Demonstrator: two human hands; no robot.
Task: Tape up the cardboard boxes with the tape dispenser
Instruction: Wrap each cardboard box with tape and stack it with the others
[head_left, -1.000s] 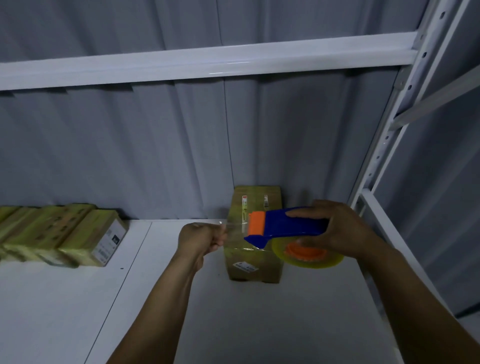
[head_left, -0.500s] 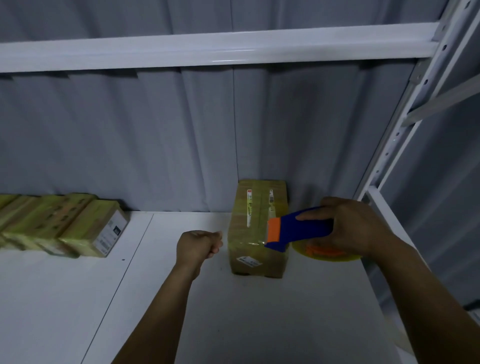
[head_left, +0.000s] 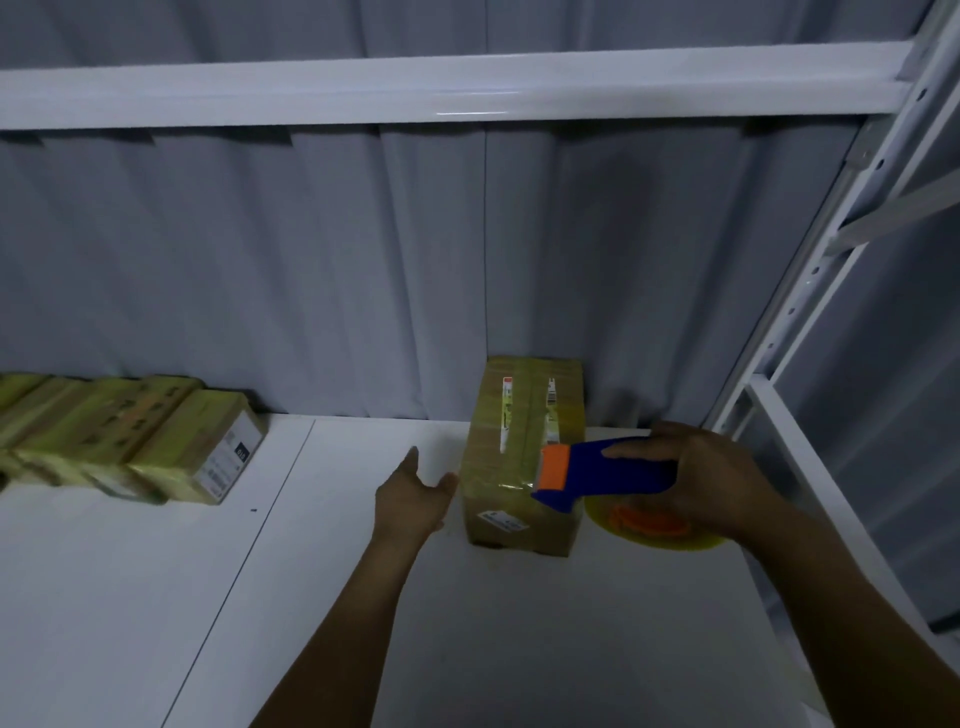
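**Dispenser at the box's front right corner, left hand open beside it**

A brown cardboard box (head_left: 519, 441), glossy with clear tape and carrying small white labels, stands lengthwise on the white metal shelf (head_left: 519, 649), its far end close to the grey pleated backdrop (head_left: 311, 260). The right hand (head_left: 711, 483) is wrapped round the blue-handled tape dispenser (head_left: 613, 470), thumb along the top of the grip. The dispenser's orange head lies against the box's top right edge near the front end. Its yellowish tape roll on an orange hub (head_left: 654, 530) hangs below the hand, just right of the box.

The left hand (head_left: 415, 493) is released, fingers straight and slightly spread, grasping nothing. It sits just beside the box's left face; whether the fingertips touch the cardboard cannot be told.

Well apart, at the shelf's left, a row of yellowish taped boxes (head_left: 156, 441) lies side by side, the nearest showing a white barcode label on its end. A white crossbeam (head_left: 467, 88) runs overhead, meeting a perforated white upright (head_left: 831, 270) at the right.
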